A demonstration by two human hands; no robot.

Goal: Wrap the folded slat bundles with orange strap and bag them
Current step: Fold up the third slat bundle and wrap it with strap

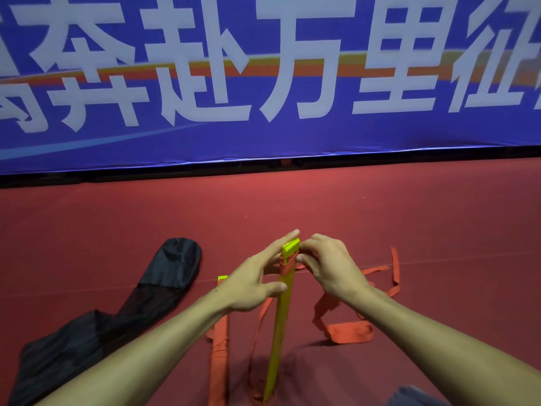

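A yellow slat bundle (279,326) stands upright on the red floor in front of me. An orange strap (349,332) is wound round its top and trails off in loops to the right. My left hand (254,284) lies flat against the bundle's left side with straight fingers and the thumb across its front. My right hand (328,265) pinches the strap at the bundle's top right. A second bundle (219,356), wound in orange strap with a yellow tip showing, lies on the floor under my left forearm. A black bag (164,279) lies to the left.
A blue banner (263,83) with large white characters runs along the far edge of the red floor (409,206). A grey-clad knee (409,397) shows at the bottom right.
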